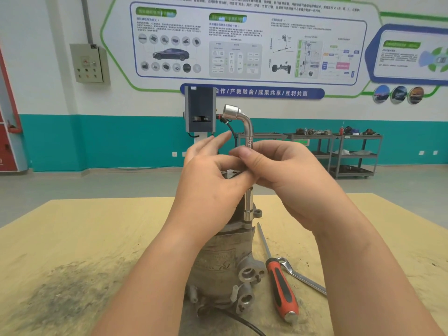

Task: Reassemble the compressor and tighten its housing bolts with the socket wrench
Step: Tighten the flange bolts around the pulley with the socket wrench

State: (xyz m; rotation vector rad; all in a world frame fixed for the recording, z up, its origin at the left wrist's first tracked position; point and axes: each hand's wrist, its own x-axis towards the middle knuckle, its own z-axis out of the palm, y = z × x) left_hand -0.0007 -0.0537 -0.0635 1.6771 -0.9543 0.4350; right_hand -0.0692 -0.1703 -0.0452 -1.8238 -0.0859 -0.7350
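Observation:
A grey metal compressor (pixel 225 260) stands upright on the yellow table (pixel 84 234), its ports facing me. An L-shaped chrome socket wrench (pixel 243 122) stands upright over the compressor's housing, lower socket end (pixel 247 209) down at the housing flange, bent end pointing up and left. My right hand (pixel 288 180) grips the wrench shaft with fingers curled round it. My left hand (pixel 211 180) pinches the same shaft from the left, its upper fingers extended. The bolt under the socket is hidden.
A red-and-black screwdriver (pixel 281 287) and a flat spanner (pixel 303 277) lie on the table right of the compressor. A black cable (pixel 244 323) runs from the compressor base toward me. A dark dirty patch (pixel 63 294) marks the table's left. Shelves stand against the far wall.

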